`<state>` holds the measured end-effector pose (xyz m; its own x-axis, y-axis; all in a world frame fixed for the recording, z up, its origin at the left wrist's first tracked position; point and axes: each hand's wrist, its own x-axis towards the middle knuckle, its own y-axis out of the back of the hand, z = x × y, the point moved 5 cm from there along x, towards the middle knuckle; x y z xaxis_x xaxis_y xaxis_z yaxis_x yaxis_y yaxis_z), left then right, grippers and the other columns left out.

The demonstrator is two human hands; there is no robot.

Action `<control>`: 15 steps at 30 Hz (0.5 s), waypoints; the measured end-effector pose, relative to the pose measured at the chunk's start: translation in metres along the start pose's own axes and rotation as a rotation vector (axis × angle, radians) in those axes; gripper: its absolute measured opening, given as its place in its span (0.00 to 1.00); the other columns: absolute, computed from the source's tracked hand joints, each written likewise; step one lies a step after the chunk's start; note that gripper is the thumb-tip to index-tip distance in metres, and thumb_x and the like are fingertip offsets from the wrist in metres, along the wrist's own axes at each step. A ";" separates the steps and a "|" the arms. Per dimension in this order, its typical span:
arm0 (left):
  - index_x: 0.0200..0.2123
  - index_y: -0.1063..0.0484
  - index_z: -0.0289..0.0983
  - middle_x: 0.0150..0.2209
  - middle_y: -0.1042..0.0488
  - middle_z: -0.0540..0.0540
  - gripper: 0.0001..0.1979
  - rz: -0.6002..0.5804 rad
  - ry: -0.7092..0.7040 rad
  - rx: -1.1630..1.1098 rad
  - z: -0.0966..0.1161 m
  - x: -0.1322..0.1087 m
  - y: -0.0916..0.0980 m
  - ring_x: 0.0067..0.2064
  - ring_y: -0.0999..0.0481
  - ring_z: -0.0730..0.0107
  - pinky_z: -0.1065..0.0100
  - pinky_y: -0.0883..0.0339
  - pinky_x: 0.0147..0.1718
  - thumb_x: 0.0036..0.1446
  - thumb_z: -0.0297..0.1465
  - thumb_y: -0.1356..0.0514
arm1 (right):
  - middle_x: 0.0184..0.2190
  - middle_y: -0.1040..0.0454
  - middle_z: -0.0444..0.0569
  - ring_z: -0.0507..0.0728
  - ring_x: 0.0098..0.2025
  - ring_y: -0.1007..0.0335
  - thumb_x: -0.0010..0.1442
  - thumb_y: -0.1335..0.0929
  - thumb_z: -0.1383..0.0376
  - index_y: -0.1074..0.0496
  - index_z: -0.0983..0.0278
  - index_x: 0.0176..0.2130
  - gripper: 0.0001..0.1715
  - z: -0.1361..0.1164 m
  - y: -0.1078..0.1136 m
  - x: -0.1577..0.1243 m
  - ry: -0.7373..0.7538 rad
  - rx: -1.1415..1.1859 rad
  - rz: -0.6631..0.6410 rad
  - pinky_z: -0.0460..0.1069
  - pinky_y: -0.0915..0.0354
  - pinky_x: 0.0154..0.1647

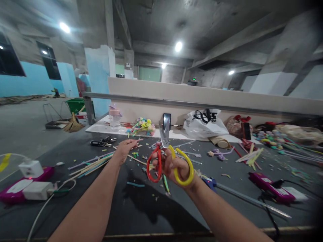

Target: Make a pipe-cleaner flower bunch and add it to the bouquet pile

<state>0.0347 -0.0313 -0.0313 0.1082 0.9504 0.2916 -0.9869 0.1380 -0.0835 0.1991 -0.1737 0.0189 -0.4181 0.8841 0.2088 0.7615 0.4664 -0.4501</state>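
My right hand [176,164] grips a pair of scissors [165,134] by one red and one yellow handle loop. The blades point up and stand apart, with nothing visible between them. To the left, my left hand [124,150] pinches a short pink piece of pipe cleaner [138,140] between thumb and fingertips. Beside my left forearm lies a loose bunch of long pipe cleaners [94,164] in cream, blue and purple. A short blue piece [135,184] rests on the dark tabletop below my hands, among scattered coloured clippings.
Behind my hands are a heap of colourful pieces [143,127], a propped phone [167,121], a clear bottle [114,119] and a white bag [204,122]. A blue glue gun [210,184] lies right. Magenta power strips [272,188] and cables flank both sides. Keys [103,142] lie left.
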 end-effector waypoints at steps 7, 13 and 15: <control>0.28 0.28 0.34 0.25 0.30 0.49 0.13 -0.039 -0.035 -0.091 0.012 -0.005 -0.014 0.26 0.33 0.75 0.72 0.40 0.29 0.42 0.38 0.38 | 0.19 0.38 0.39 0.49 0.16 0.42 0.55 0.40 0.49 0.41 0.61 0.41 0.21 0.024 0.015 -0.010 -0.183 -0.293 0.295 0.46 0.38 0.17; 0.25 0.28 0.34 0.22 0.32 0.53 0.09 -0.106 -0.106 -0.018 0.029 -0.015 -0.029 0.25 0.36 0.75 0.73 0.44 0.27 0.43 0.35 0.39 | 0.16 0.39 0.37 0.48 0.13 0.42 0.52 0.43 0.42 0.42 0.62 0.33 0.26 0.034 0.014 -0.025 -0.325 -0.618 0.365 0.43 0.42 0.13; 0.24 0.28 0.34 0.21 0.32 0.53 0.08 -0.149 -0.113 0.018 0.032 -0.018 -0.034 0.25 0.36 0.75 0.73 0.45 0.27 0.42 0.34 0.38 | 0.14 0.41 0.37 0.47 0.12 0.44 0.52 0.44 0.41 0.44 0.62 0.29 0.27 0.030 0.010 -0.023 -0.331 -0.698 0.362 0.42 0.45 0.11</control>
<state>0.0623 -0.0624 -0.0036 0.2399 0.8823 0.4049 -0.9631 0.2688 -0.0150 0.2017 -0.1902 -0.0170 -0.1303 0.9787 -0.1588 0.9615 0.1638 0.2208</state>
